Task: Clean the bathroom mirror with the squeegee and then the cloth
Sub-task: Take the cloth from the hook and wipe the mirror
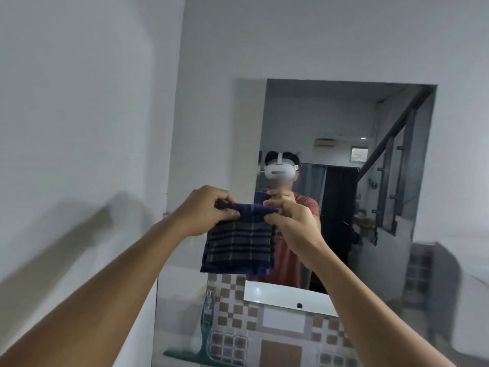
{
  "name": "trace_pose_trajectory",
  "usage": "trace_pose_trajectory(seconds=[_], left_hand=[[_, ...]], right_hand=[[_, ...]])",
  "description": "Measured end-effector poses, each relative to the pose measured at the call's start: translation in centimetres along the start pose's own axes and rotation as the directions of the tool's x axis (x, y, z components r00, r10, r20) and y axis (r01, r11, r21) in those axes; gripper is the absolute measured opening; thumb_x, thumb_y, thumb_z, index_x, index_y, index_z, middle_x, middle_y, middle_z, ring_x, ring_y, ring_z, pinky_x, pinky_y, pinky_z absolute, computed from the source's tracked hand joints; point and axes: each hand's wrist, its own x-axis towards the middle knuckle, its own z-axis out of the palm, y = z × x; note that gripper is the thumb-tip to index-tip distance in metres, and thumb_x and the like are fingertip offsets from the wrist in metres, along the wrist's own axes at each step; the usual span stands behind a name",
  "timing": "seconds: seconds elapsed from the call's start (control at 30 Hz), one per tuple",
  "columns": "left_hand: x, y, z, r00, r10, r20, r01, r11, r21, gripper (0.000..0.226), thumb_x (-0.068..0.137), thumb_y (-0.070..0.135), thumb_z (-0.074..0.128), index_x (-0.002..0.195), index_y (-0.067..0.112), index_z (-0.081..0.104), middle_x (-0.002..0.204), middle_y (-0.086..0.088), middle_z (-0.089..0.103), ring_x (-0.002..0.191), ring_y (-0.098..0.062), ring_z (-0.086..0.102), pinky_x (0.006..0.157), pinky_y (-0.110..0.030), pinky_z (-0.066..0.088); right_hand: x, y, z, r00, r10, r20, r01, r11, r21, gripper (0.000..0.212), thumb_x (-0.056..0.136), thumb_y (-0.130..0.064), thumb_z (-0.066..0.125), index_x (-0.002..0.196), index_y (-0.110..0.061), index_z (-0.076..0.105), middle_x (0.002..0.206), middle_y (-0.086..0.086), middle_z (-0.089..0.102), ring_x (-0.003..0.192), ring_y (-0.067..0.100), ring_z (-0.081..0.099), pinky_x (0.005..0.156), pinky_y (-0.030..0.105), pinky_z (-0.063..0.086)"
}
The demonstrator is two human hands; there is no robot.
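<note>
Both hands pinch the top edge of the cloth [239,242]: the left hand [205,211] closes its grip on the left corner, thumb underneath, and the right hand [295,226] closes its grip on the right corner. Dark blue with a pale plaid pattern, the cloth hangs down folded between them, held up in the air in front of the mirror [344,181] and apart from the glass as far as can be told.

Behind it, the mirror is fixed to a white wall [79,102] and reflects the person with a white headset, an orange shirt, a dark doorway and a staircase railing. Its lower edge meets a strip of patterned tiles [232,300] in brown, white and grey squares.

Below and to the left, the squeegee [195,350] stands upright against the tiled surface, its green handle up and its wide blade down, well apart from the hands. A metal tap [210,298] sits just above its handle.
</note>
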Motion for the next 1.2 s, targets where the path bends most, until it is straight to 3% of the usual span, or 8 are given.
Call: trace_pose_trajectory(seconds=[0.2,0.37,0.53,0.67,0.77,0.87,1.0,1.2], left_hand=[[2.6,7.1,2.6,0.989,0.114,0.090,-0.108,0.992,-0.072,0.016,0.083,0.023,0.079,0.098,0.019,0.078,0.092,0.019,0.067,0.091,-0.006,0.064,0.082,-0.019,0.045],[5.2,9.8,5.2,0.976,0.156,0.150,-0.134,0.980,-0.146,0.011,0.080,0.023,0.082,0.090,0.021,0.078,0.089,0.014,0.071,0.089,-0.007,0.067,0.083,-0.024,0.051],[9.2,9.9,7.3,0.986,0.161,-0.040,-0.163,0.985,-0.060,0.007,0.085,0.031,0.077,0.091,0.028,0.074,0.092,0.010,0.074,0.086,-0.006,0.068,0.088,-0.035,0.057],[11.9,8.6,6.5,0.929,0.245,-0.277,-0.215,0.968,0.133,0.021,0.086,0.035,0.063,0.104,0.028,0.072,0.096,0.006,0.075,0.089,-0.017,0.069,0.080,-0.036,0.056],[13.5,7.2,5.5,0.850,0.325,-0.414,-0.209,0.930,0.301,0.026,0.084,0.030,0.060,0.108,0.024,0.068,0.099,-0.001,0.074,0.092,-0.026,0.065,0.079,-0.041,0.055],[14.5,5.9,4.5,0.802,0.348,-0.486,-0.172,0.913,0.369,0.028,0.089,0.019,0.061,0.117,0.019,0.066,0.110,-0.004,0.071,0.104,-0.030,0.058,0.084,-0.045,0.052],[16.2,3.9,3.0,0.720,0.464,-0.517,-0.159,0.834,0.528,0.032,0.084,0.019,0.063,0.116,0.022,0.064,0.121,0.002,0.065,0.115,-0.029,0.053,0.085,-0.043,0.049],[18.4,2.1,1.8,0.780,0.518,-0.352,-0.138,0.690,0.711,0.055,0.085,0.037,0.069,0.136,0.022,0.054,0.146,0.000,0.052,0.134,-0.028,0.042,0.102,-0.044,0.044]], right_hand=[[-3.2,0.4,-4.6,0.998,0.047,0.037,-0.051,0.993,0.103,0.043,0.080,-0.019,0.084,0.121,-0.013,0.071,0.116,0.015,0.072,0.104,0.030,0.072,0.089,0.037,0.060],[-4.7,-0.9,-6.8,0.968,0.195,-0.154,-0.161,0.965,0.208,0.017,0.097,-0.014,0.064,0.113,-0.018,0.067,0.095,0.006,0.078,0.088,0.023,0.076,0.065,0.025,0.059],[-2.7,-3.4,-8.1,0.813,0.395,-0.427,-0.286,0.911,0.296,0.015,0.101,-0.025,0.056,0.092,-0.014,0.061,0.099,0.015,0.073,0.095,0.034,0.071,0.086,0.048,0.060],[0.9,-6.3,-8.7,0.665,0.391,-0.637,-0.135,0.901,0.412,0.025,0.103,-0.032,0.052,0.080,-0.021,0.053,0.093,0.007,0.069,0.089,0.028,0.067,0.090,0.047,0.057],[4.5,-7.9,-7.6,0.608,0.127,-0.783,0.016,0.985,0.172,0.027,0.104,-0.042,0.045,0.094,-0.025,0.063,0.092,-0.002,0.069,0.091,0.022,0.068,0.084,0.042,0.054],[8.9,-8.3,-6.8,0.568,-0.146,-0.810,0.022,0.987,-0.162,0.033,0.105,-0.039,0.039,0.132,-0.032,0.056,0.132,0.001,0.063,0.132,0.028,0.051,0.106,0.053,0.041],[14.2,-7.3,-7.0,0.666,-0.311,-0.677,-0.137,0.842,-0.522,0.058,0.106,-0.030,0.042,0.159,-0.039,0.020,0.170,-0.003,0.012,0.157,0.030,0.000,0.119,0.069,0.002],[17.8,-4.0,-5.8,0.811,-0.384,-0.441,-0.190,0.540,-0.820,0.077,0.096,-0.073,0.016,0.161,-0.035,0.002,0.170,0.004,-0.006,0.155,0.031,-0.014,0.114,0.073,-0.013]])
